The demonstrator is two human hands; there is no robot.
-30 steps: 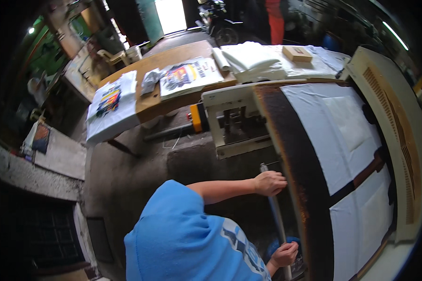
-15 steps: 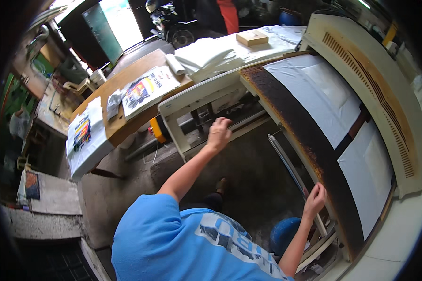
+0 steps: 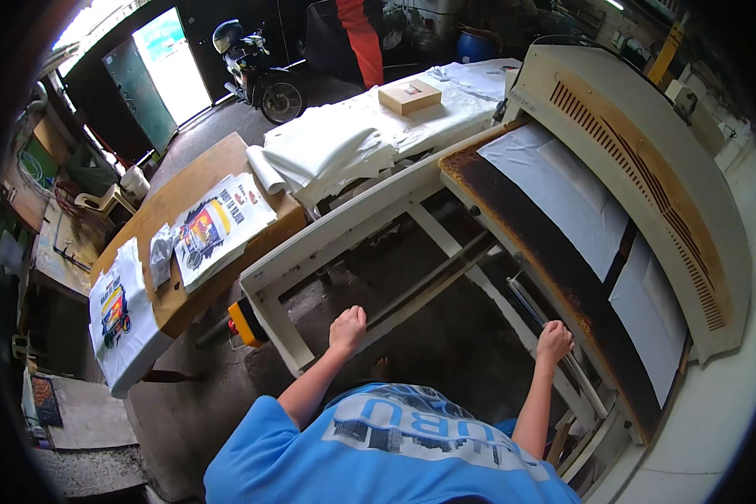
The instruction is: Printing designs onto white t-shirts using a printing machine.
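My left hand (image 3: 347, 329) is curled closed above the open gap in the white metal frame (image 3: 270, 273), with nothing seen in it. Closed as well, my right hand (image 3: 554, 342) hovers over a slim metal cylinder (image 3: 525, 304), beside the scorched edge of a dark brown board (image 3: 533, 231); what its fingers hold, if anything, is hidden. Two white cloth pieces (image 3: 563, 197) lie flat on that board, each with a paler rectangular patch. Behind the board, a cream slotted cover (image 3: 596, 71) with brown heat stains stands raised.
A wooden table (image 3: 218, 160) on the left bears printed white cloths (image 3: 227, 227). White sheets (image 3: 332, 160) and a small cardboard box (image 3: 409, 97) lie farther back. A yellow-and-red switch box (image 3: 245, 323) is fixed at the frame's left corner. A motorcycle (image 3: 265, 80) stands near the doorway.
My left hand has come down and nearer to me, its fingers now closed. My right hand has drawn off the board's edge toward the cylinder. The view has shifted.
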